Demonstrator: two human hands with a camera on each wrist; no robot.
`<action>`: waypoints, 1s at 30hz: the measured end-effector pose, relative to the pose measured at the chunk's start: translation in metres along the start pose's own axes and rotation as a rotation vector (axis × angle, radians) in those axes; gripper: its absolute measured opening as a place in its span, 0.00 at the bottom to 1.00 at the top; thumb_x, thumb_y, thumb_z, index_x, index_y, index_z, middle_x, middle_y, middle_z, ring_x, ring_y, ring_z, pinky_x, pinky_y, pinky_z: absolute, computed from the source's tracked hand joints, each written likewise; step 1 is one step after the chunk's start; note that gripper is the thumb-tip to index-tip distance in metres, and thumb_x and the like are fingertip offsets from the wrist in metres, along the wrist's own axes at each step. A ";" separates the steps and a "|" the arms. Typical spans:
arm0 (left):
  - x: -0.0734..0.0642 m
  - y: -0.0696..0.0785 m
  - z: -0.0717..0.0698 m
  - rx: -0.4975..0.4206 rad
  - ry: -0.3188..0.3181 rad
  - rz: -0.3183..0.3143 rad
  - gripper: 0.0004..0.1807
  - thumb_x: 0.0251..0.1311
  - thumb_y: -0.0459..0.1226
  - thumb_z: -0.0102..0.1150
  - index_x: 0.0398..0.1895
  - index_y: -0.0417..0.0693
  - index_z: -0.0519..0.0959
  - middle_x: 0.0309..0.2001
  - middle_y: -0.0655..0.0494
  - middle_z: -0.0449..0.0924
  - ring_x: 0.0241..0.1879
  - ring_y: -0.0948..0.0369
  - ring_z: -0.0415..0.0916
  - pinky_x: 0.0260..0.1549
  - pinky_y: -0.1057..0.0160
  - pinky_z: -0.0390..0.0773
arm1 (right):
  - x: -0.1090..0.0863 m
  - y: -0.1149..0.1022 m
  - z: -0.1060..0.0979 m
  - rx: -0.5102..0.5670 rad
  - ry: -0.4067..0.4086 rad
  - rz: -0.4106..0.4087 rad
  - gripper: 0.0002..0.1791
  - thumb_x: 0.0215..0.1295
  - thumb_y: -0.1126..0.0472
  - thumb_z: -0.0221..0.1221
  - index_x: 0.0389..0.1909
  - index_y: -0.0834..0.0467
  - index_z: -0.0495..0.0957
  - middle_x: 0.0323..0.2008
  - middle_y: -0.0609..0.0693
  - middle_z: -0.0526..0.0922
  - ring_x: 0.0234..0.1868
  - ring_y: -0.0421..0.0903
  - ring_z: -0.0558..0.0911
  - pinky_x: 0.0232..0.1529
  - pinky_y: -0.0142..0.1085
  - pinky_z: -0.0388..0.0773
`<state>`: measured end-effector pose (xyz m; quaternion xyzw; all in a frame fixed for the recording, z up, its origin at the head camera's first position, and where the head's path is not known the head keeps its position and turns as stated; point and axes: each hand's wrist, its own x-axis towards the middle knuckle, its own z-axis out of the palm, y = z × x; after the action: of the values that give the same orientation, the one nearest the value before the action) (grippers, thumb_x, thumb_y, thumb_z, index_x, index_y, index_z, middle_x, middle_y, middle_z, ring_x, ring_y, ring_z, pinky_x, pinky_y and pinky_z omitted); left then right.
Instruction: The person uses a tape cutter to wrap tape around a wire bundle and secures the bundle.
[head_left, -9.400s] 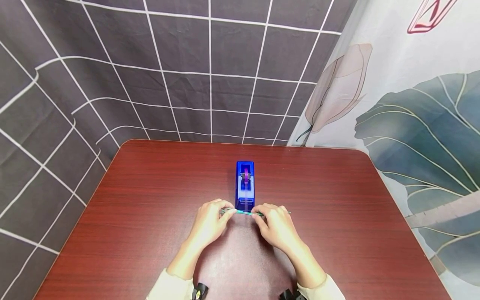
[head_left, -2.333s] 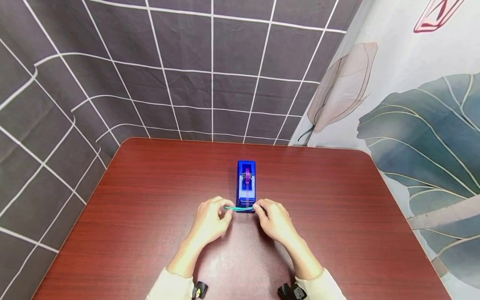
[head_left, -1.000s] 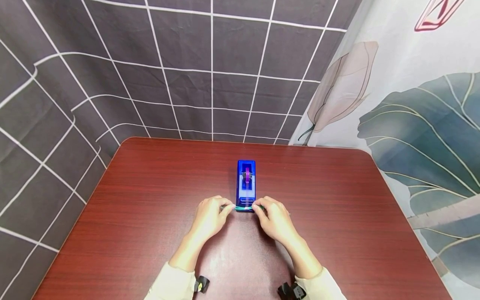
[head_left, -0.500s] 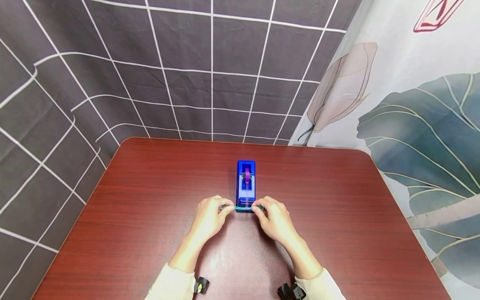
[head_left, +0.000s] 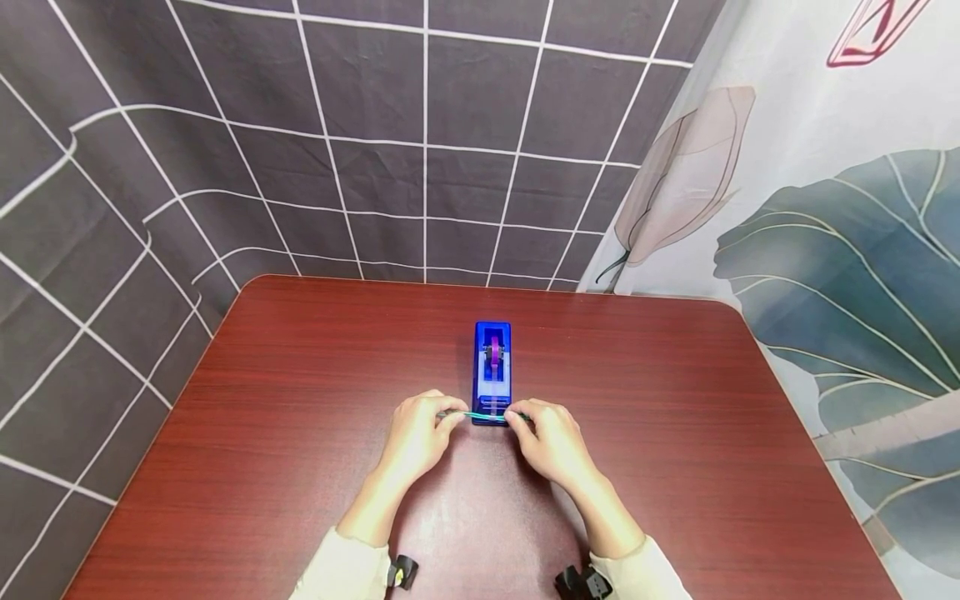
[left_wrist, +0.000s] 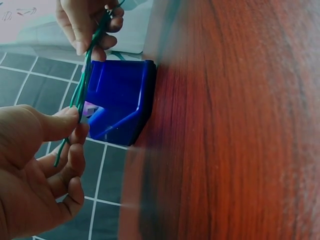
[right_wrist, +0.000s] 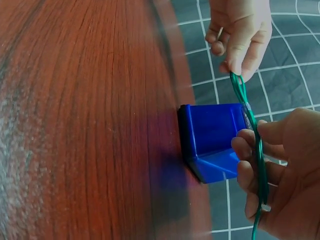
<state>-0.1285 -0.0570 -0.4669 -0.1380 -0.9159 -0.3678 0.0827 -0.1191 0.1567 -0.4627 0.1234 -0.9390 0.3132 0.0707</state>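
Note:
A thin bundle of green wire (head_left: 487, 416) stretches between both hands at the front end of a blue tape dispenser (head_left: 492, 388). My left hand (head_left: 416, 435) pinches the bundle's left part between thumb and fingertips; a short end pokes out below them in the left wrist view. On the other side my right hand (head_left: 551, 439) pinches it with thumb and forefinger, and the tail (right_wrist: 260, 185) runs across the curled fingers. A pale shiny patch (right_wrist: 247, 107) shows mid-bundle; whether it is tape stuck to the wire I cannot tell. The dispenser's purple roll (head_left: 493, 352) sits behind.
The dispenser stands on a reddish-brown wooden table (head_left: 322, 350). A dark grey curtain with white grid lines (head_left: 375, 100) hangs behind and left, a white leaf-patterned one (head_left: 847, 250) at the right. Both wrists wear small black devices (head_left: 405, 572).
Since the earliest frame, both hands have moved slightly up in the head view, and the wire now crosses the dispenser's front end. Over the last second the hands have barely moved.

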 end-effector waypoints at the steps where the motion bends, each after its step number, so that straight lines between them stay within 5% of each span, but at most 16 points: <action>1: 0.000 0.000 0.000 0.000 0.002 0.000 0.02 0.60 0.36 0.70 0.34 0.53 0.89 0.30 0.63 0.83 0.27 0.66 0.78 0.32 0.58 0.76 | 0.000 0.000 0.000 0.001 -0.001 0.002 0.04 0.68 0.61 0.64 0.35 0.53 0.87 0.31 0.42 0.84 0.31 0.41 0.80 0.35 0.43 0.77; 5: 0.000 0.000 0.000 -0.002 0.012 0.004 0.03 0.59 0.35 0.71 0.33 0.54 0.89 0.30 0.63 0.83 0.26 0.66 0.78 0.31 0.59 0.76 | 0.000 0.001 -0.001 0.007 -0.004 0.020 0.04 0.68 0.60 0.64 0.34 0.53 0.87 0.30 0.41 0.83 0.28 0.39 0.76 0.33 0.41 0.74; 15: -0.001 0.000 0.001 -0.031 0.032 0.009 0.04 0.57 0.34 0.72 0.33 0.54 0.88 0.31 0.64 0.83 0.28 0.65 0.80 0.32 0.60 0.77 | 0.002 0.005 -0.002 0.043 0.013 -0.010 0.04 0.67 0.63 0.65 0.33 0.54 0.87 0.33 0.45 0.87 0.34 0.42 0.83 0.39 0.45 0.80; 22: 0.001 0.003 0.002 -0.038 0.049 -0.011 0.04 0.63 0.40 0.67 0.35 0.51 0.87 0.29 0.63 0.82 0.28 0.63 0.80 0.35 0.56 0.78 | 0.002 0.007 -0.003 0.078 0.007 -0.018 0.04 0.66 0.64 0.66 0.33 0.53 0.87 0.33 0.43 0.86 0.36 0.42 0.84 0.40 0.45 0.80; 30: 0.003 0.004 0.002 0.018 0.004 -0.014 0.07 0.66 0.41 0.64 0.36 0.49 0.88 0.31 0.60 0.84 0.35 0.57 0.83 0.38 0.53 0.79 | 0.003 0.007 -0.003 0.069 0.029 -0.058 0.03 0.64 0.65 0.67 0.33 0.53 0.87 0.31 0.42 0.85 0.32 0.38 0.81 0.36 0.41 0.79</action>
<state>-0.1307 -0.0524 -0.4651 -0.1302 -0.9199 -0.3605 0.0831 -0.1240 0.1636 -0.4640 0.1486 -0.9224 0.3452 0.0891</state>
